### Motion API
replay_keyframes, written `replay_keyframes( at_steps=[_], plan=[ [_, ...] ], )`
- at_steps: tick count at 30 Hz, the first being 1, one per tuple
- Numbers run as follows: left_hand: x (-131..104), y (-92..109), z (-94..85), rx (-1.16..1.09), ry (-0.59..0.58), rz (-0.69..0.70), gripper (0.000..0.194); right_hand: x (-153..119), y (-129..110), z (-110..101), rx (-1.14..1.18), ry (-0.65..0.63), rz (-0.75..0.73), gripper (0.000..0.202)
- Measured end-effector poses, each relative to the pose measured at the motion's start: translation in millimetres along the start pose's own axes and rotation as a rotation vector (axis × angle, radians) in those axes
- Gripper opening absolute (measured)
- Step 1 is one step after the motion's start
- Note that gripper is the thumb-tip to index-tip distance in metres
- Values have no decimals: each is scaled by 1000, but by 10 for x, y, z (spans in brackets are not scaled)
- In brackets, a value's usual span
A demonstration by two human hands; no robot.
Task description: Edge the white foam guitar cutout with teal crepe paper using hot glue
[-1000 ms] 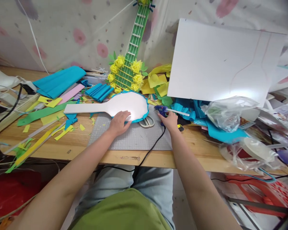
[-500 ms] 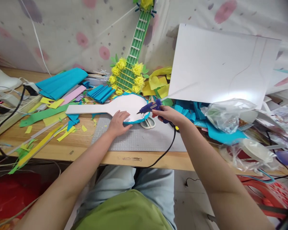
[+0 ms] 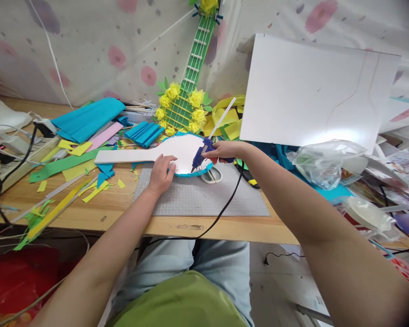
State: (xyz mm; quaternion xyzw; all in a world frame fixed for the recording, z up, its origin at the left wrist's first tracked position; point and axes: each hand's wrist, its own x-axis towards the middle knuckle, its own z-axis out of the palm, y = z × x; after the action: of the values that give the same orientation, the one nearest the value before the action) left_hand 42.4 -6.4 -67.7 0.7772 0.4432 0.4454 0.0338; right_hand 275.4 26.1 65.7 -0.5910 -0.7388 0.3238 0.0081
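Note:
My right hand (image 3: 224,151) is closed around a blue glue gun (image 3: 202,153), its nozzle tilted down at the lower edge of a white guitar-shaped cutout (image 3: 177,152). A white glue stick (image 3: 223,117) juts from the back of the gun. My left hand (image 3: 162,175) lies on the cutout's near edge where the neck meets the round body, fingers stretched out. Blue paper (image 3: 184,175) edges the round body. Partly under the cutout, the pale handles of scissors (image 3: 211,175) rest on a grey cutting mat (image 3: 191,200).
Behind stands a green toy guitar (image 3: 196,59) with yellow paper flowers. Paper strips (image 3: 59,200) and folded blue paper (image 3: 88,119) lie on the left. A white board (image 3: 293,91) leans at the back right, near a plastic bag (image 3: 327,161). The gun's black cord (image 3: 225,206) crosses the mat.
The glue gun has turned from pointing left to pointing down, moving left to the cutout's lower edge. Its glue stick now points up. My left hand has slid slightly left.

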Motion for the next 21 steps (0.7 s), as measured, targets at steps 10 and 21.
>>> replay_keyframes(
  at_steps=[10,21],
  plan=[
    [40,-17,-2,42,126,-65,28,38,-171,-51,-216,-141,92,50],
    [44,-28,-15,78,141,-65,26,103,-93,-93,-246,-182,65,51]
  ],
)
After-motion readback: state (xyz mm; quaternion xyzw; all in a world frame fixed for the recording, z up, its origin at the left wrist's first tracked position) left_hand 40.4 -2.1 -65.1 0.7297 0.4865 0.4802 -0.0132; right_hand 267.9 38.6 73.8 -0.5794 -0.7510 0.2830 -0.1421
